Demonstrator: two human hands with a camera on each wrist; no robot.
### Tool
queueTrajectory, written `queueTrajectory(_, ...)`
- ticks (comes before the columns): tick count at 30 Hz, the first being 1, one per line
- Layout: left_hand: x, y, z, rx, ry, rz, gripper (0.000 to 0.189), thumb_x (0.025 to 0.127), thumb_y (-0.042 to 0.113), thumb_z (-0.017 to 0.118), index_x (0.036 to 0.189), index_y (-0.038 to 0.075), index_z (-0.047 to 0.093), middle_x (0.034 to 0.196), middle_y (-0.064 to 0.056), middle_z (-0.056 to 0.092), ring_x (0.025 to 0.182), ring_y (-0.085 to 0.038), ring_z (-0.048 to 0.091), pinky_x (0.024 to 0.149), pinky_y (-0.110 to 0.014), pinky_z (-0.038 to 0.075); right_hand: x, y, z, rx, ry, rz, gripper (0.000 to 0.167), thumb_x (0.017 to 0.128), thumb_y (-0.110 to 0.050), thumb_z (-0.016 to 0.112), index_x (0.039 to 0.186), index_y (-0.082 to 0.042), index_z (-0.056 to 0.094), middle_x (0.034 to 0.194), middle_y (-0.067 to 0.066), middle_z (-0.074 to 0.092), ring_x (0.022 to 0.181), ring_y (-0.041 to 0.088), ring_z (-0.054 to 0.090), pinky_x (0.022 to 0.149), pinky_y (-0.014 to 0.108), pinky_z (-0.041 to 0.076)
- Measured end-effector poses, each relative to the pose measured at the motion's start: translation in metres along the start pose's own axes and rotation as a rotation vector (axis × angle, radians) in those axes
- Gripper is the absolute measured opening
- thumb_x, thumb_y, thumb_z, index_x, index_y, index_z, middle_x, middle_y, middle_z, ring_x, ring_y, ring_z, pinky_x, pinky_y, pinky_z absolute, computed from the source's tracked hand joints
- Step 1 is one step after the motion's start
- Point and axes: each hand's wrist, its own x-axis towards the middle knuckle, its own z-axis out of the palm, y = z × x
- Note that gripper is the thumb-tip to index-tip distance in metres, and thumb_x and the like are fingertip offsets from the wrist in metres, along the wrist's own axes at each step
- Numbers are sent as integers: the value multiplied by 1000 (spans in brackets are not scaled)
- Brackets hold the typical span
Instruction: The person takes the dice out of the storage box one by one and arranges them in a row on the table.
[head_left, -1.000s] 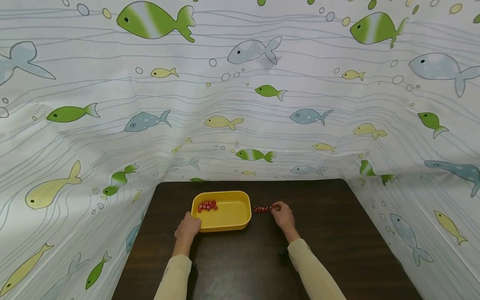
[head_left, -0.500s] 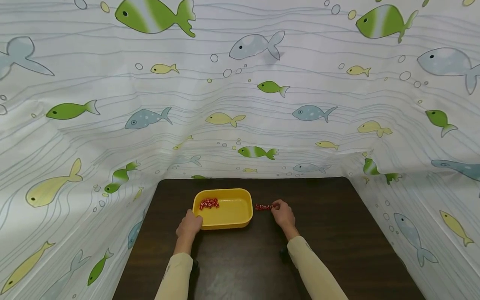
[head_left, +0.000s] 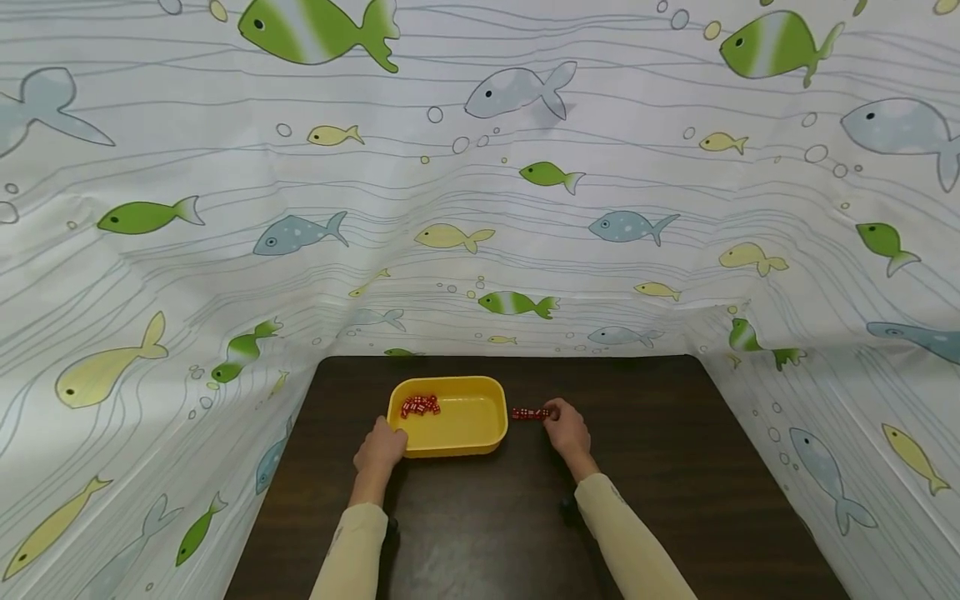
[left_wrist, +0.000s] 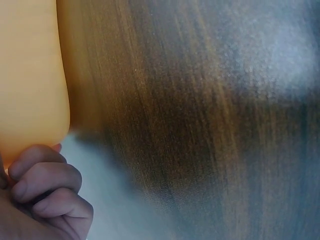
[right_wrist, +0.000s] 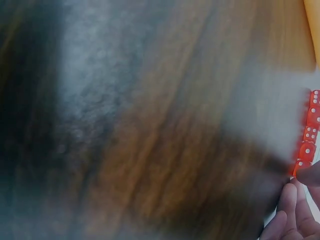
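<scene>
My left hand [head_left: 380, 447] grips the near left corner of a yellow plastic tray [head_left: 450, 451], with the fingers curled against its outer wall in the left wrist view. A heap of red dice [head_left: 420, 406] with white pips lies in the tray's left part. To the right of the tray, a straight row of several red dice [head_left: 527, 414] sits on the table. At the row's right end my right hand [head_left: 567, 428] pinches a die [right_wrist: 301, 165] between thumb and fingers, lined up against the others. The fingers partly hide that die.
Everything stands on a dark wood-grain table [head_left: 480, 517]. A white cloth [head_left: 480, 192] printed with fish hangs behind and along both sides of it. The row's left end lies close to the tray's right wall.
My right hand has brought its die leftward against the row's right end, closing a small gap. My left hand keeps its hold on the tray. The head view has shifted slightly.
</scene>
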Motion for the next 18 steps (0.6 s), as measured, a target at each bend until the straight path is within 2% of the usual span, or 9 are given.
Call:
queueTrajectory(6, -1, -2, 1, -10, 2, 1, 60, 102, 26, 47, 152, -7, 39, 119, -28, 63, 90, -37, 59, 87, -54, 49, -3, 0, 0, 28, 13, 4, 34, 103, -13, 62, 136, -14, 68, 108, 7, 69, 72, 21, 58, 61, 36, 42)
queueTrajectory(10, 1, -4, 3, -7, 1, -1, 58, 102, 26, 48, 149, -7, 41, 113, -26, 63, 88, -35, 59, 84, -52, 49, -4, -3, -1, 49, 70, -10, 33, 104, -16, 61, 136, -13, 68, 108, 8, 70, 69, 20, 56, 59, 36, 41)
queueTrajectory(14, 2, -4, 4, -9, 3, 1, 58, 102, 26, 48, 149, -7, 40, 110, -25, 62, 87, -35, 58, 81, -50, 48, -2, -13, 0, 79, 135, -50, 32, 105, -17, 59, 135, -13, 69, 110, 10, 72, 66, 21, 55, 58, 35, 41)
queueTrajectory(18, 4, -3, 3, -11, 9, 3, 58, 102, 25, 48, 149, -8, 40, 110, -26, 62, 85, -35, 58, 80, -50, 48, 1, -30, 1, 84, 167, -82, 32, 103, -19, 59, 132, -14, 70, 113, 9, 73, 72, 20, 58, 62, 35, 45)
